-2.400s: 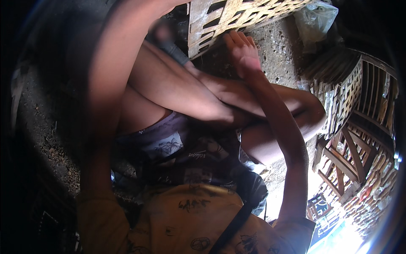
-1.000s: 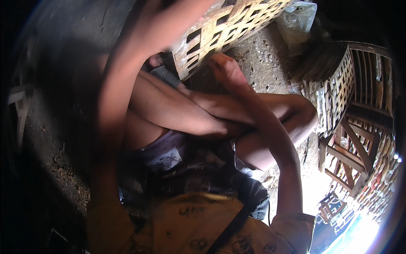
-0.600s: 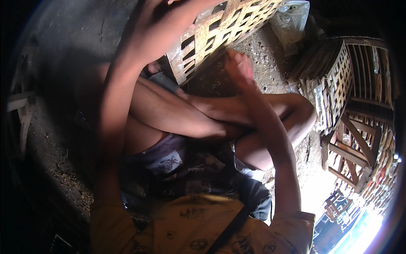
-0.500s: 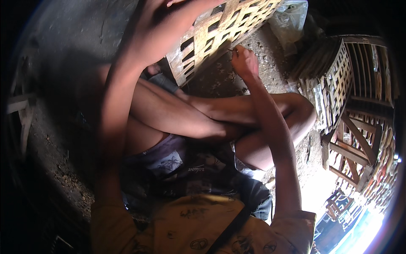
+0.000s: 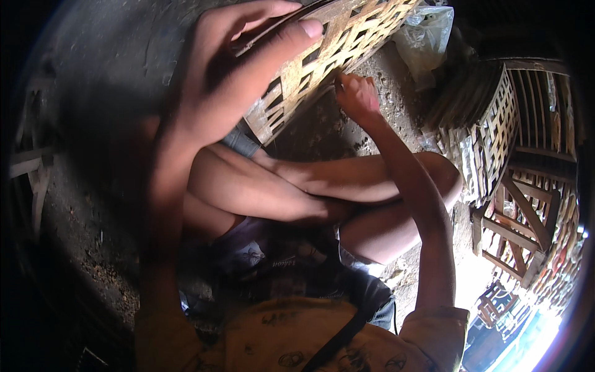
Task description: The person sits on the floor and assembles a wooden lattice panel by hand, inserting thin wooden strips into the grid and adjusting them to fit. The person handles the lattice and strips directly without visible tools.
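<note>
While the left hand (image 5: 242, 68) now clamps thumb and fingers over the upper edge of the woven bamboo panel (image 5: 322, 56), tilting it up off the dirt floor (image 5: 322, 124), the right hand (image 5: 356, 96) has climbed from the crossed legs (image 5: 310, 192) to its lower edge. Its fingers are curled, pinching at a strip, though what they grip I cannot tell. Looks like weaving work resuming.

clear plastic bag (image 5: 426, 34), stacked woven panels (image 5: 496, 133), dirt floor (image 5: 80, 235)
</note>
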`<state>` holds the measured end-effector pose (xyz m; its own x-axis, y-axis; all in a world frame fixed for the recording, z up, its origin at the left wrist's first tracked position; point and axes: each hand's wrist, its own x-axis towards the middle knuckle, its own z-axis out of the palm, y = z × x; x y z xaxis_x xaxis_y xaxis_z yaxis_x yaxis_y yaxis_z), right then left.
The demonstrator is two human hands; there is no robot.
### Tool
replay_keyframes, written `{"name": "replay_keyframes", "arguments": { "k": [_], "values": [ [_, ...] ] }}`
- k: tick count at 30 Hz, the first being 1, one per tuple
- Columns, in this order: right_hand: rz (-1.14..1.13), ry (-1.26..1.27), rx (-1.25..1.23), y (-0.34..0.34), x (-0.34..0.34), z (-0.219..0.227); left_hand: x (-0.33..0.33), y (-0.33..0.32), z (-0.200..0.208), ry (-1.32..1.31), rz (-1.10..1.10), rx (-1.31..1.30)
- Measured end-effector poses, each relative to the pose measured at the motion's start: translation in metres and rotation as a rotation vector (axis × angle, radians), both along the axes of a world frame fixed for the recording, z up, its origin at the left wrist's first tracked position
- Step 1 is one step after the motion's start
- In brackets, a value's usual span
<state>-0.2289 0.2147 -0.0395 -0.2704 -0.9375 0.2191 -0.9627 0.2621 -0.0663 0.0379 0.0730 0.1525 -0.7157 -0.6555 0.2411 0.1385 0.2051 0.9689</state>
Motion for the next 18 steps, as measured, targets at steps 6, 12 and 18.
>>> {"name": "replay_keyframes", "arguments": {
  "k": [6,12,18],
  "values": [
    [-0.031,-0.169,-0.069,0.009,-0.013,-0.001,-0.002,0.005,-0.005,-0.124,0.081,-0.099],
    [-0.033,-0.392,-0.019,0.004,-0.007,0.0,0.0,0.004,0.005,-0.109,-0.023,-0.101],
    [-0.063,-0.261,-0.034,-0.001,-0.019,-0.001,-0.004,0.01,-0.007,0.034,-0.03,-0.124]
  ]
}}
